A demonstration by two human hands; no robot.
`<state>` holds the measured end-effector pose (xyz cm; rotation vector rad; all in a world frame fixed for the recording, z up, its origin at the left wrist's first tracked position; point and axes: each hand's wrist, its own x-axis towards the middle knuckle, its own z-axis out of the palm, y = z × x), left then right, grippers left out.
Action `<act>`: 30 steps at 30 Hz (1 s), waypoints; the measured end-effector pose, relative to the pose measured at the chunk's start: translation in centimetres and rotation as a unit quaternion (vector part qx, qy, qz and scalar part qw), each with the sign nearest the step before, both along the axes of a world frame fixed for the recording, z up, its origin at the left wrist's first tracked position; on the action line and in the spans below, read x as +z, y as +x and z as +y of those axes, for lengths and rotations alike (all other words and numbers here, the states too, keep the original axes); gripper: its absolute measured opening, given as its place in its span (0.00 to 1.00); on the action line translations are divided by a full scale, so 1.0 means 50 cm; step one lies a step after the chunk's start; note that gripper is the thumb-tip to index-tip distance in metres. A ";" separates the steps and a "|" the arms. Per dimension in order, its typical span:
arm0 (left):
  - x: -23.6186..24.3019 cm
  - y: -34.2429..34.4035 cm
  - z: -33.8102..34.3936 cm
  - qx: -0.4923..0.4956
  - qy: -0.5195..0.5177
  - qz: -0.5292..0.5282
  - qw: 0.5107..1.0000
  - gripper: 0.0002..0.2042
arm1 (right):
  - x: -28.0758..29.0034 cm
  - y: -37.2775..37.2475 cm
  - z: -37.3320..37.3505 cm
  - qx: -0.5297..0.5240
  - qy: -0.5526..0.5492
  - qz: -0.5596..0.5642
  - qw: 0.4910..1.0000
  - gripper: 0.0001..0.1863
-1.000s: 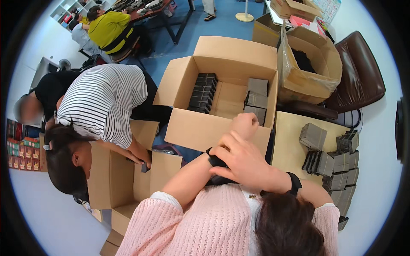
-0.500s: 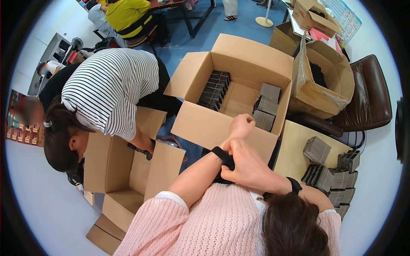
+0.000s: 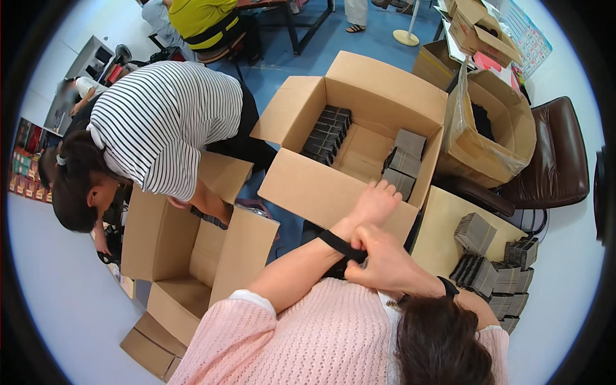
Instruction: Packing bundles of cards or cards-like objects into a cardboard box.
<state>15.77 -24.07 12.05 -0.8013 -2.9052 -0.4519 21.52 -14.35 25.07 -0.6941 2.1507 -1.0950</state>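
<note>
My left hand (image 3: 377, 204) reaches over the front flap of a large open cardboard box (image 3: 343, 186), holding nothing, its fingers loosely apart. Around my left wrist sits a black wristband (image 3: 340, 245). My right hand (image 3: 384, 258) pinches the edge of that band between thumb and fingers. Another black band (image 3: 448, 289) circles my right wrist. Inside the box, a row of black banded bundles (image 3: 328, 135) stands along the left wall. Grey-faced bundles (image 3: 403, 163) are stacked along its right side.
At left, a co-worker in a striped shirt (image 3: 167, 122) bends over another open box (image 3: 154, 240), hand inside. More bundles (image 3: 494, 276) lie on a pale table (image 3: 443, 221) at right. Beyond stand a taped carton (image 3: 475, 154) and a brown leather chair (image 3: 561, 154).
My right hand has shifted from lying over my left wrist to pinching the wristband's edge. My left hand's fingers have spread from a curl. The view has tilted slightly.
</note>
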 end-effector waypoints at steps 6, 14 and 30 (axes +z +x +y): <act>0.002 0.040 -0.022 0.057 0.110 -0.158 0.980 0.07 | -0.005 0.005 0.000 0.015 -0.034 0.136 0.990 0.15; 0.065 0.129 -0.103 0.049 0.488 -0.384 0.782 0.07 | -0.015 -0.007 -0.013 -0.057 -0.074 0.059 0.994 0.14; 0.206 0.241 -0.139 0.186 0.297 -0.391 0.851 0.21 | -0.050 0.020 -0.021 -0.049 -0.182 -0.164 0.968 0.13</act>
